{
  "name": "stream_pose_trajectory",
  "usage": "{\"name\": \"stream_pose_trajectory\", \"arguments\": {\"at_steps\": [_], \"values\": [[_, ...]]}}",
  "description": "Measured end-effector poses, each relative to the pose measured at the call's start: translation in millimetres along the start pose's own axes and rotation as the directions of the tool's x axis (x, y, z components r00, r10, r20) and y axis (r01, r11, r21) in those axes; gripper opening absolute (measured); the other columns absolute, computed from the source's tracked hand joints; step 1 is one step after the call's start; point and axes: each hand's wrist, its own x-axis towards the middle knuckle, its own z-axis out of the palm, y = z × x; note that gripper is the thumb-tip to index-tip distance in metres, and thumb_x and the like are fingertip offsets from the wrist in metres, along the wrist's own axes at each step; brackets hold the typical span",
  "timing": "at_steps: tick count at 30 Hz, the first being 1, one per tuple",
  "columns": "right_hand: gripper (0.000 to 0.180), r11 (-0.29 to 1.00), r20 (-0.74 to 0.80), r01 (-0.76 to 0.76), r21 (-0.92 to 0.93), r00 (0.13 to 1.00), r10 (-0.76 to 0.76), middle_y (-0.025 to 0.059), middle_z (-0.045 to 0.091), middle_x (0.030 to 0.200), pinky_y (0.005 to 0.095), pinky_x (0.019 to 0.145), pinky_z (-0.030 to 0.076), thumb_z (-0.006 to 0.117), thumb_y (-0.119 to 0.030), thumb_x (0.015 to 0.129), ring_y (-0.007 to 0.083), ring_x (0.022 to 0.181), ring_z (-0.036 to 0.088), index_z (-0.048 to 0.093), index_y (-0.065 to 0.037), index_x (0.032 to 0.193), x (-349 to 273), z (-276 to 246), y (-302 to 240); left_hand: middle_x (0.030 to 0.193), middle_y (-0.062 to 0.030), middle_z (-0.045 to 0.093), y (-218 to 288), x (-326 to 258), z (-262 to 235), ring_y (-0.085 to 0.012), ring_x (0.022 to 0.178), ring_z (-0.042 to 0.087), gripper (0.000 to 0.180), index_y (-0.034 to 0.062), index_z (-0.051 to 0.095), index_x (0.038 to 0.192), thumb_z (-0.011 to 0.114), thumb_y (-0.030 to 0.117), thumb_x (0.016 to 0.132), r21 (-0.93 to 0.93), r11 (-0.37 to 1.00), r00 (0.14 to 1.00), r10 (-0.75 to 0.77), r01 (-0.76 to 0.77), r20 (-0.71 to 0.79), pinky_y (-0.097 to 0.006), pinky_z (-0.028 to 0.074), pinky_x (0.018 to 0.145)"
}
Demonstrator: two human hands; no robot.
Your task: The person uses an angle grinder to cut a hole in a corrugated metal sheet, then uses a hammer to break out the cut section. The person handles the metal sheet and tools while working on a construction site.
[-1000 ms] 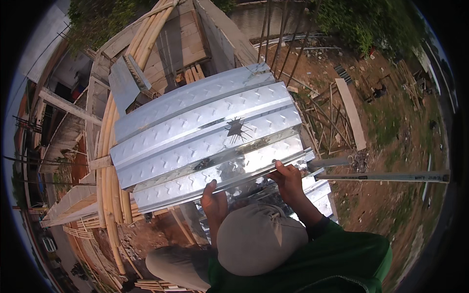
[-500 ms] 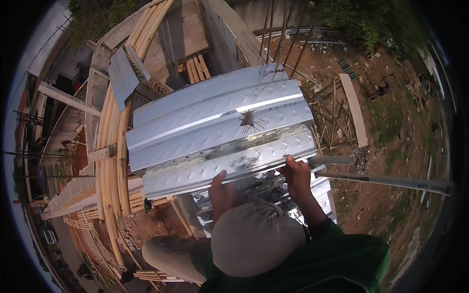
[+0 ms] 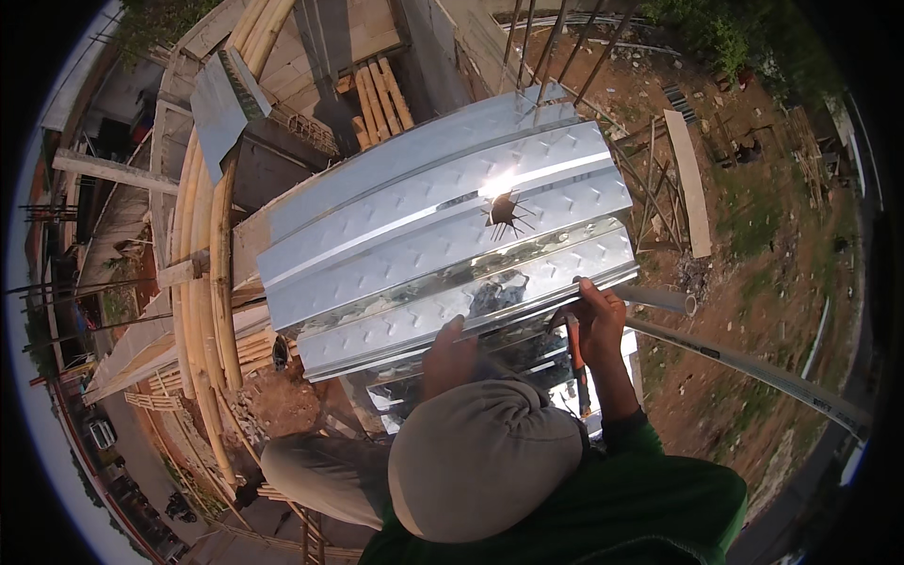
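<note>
your left hand (image 3: 450, 353) and right hand (image 3: 595, 315): fingers clenched on near edge of ribbed metal sheet (image 3: 443, 231), above bamboo poles (image 3: 202, 235).

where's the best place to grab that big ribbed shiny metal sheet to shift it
Probably the near long edge of the ribbed, shiny galvanised metal sheet, coming from the person's side, hands spread wide. Both the left hand and right hand already grip that edge. The sheet is broad and lies nearly flat; its far edge sits out over bamboo poles, seemingly beyond reach.

Sheet: I see the ribbed metal sheet (image 3: 443, 226) pushed farther from my hands, its glare shifted.
Left hand (image 3: 448, 356): now higher on its near edge.
</note>
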Motion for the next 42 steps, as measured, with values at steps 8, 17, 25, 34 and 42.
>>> {"name": "stream_pose_trajectory", "arguments": {"at_steps": [8,17,25,34,42], "values": [[0.023,0.996,-0.029,-0.08,0.033,0.996,0.081,0.0077,0.072,0.086,0.0379,0.073,0.061,0.074,-0.02,0.102,0.0187,0.08,0.073,0.072,0.003,0.107,17,-8,5,0.117,-0.0122,0.074,-16,-23,7,-0.0259,0.113,0.069,0.032,0.0017,0.071,0.126,0.079,0.021,0.101,0.231,0.938,0.965,0.26,-0.257,0.015,-0.041,0.056,0.104],[0.024,0.999,-0.116,0.04,-0.016,0.992,-0.041,0.0065,0.068,0.078,0.0322,0.068,0.057,0.076,-0.022,0.102,0.0139,0.074,0.068,0.068,0.001,0.1,19,-15,9,0.116,-0.0138,0.075,25,-14,37,-0.0304,0.106,0.071,0.038,0.001,0.066,0.129,0.073,0.03,0.105,-0.576,0.727,0.922,-0.361,0.374,0.142,-0.04,0.058,0.101],[0.027,0.999,-0.075,-0.044,0.031,0.996,0.047,0.0066,0.07,0.083,0.0315,0.067,0.057,0.078,-0.02,0.101,0.0141,0.07,0.068,0.068,0.004,0.105,16,-6,-5,0.11,-0.0143,0.074,121,-63,40,-0.0276,0.104,0.072,0.037,0.0018,0.068,0.125,0.068,0.035,0.109,0.412,0.802,0.771,-0.566,0.433,0.291,-0.043,0.058,0.097],[0.042,0.995,-0.077,-0.086,0.042,0.993,0.089,0.0024,0.068,0.085,0.028,0.066,0.054,0.076,-0.02,0.103,0.009,0.072,0.065,0.066,0.011,0.128,18,-13,0,0.117,-0.0157,0.074,244,-52,-150,-0.0268,0.106,0.071,0.051,-0.0015,0.066,0.128,0.065,0.046,0.109,0.261,0.93,0.889,0.334,-0.258,-0.312,-0.045,0.056,0.097],[0.038,0.994,-0.116,-0.092,0.052,0.988,0.098,0.006,0.071,0.081,0.0303,0.066,0.056,0.075,-0.02,0.104,0.0126,0.067,0.067,0.067,0.01,0.126,18,-8,-4,0.139,-0.0118,0.061,239,17,-179,-0.0207,0.123,0.057,0.071,-0.0006,0.058,0.147,0.072,0.054,0.104,0.159,0.987,0.932,0.058,0.0,-0.358,-0.046,0.043,0.11]]}}
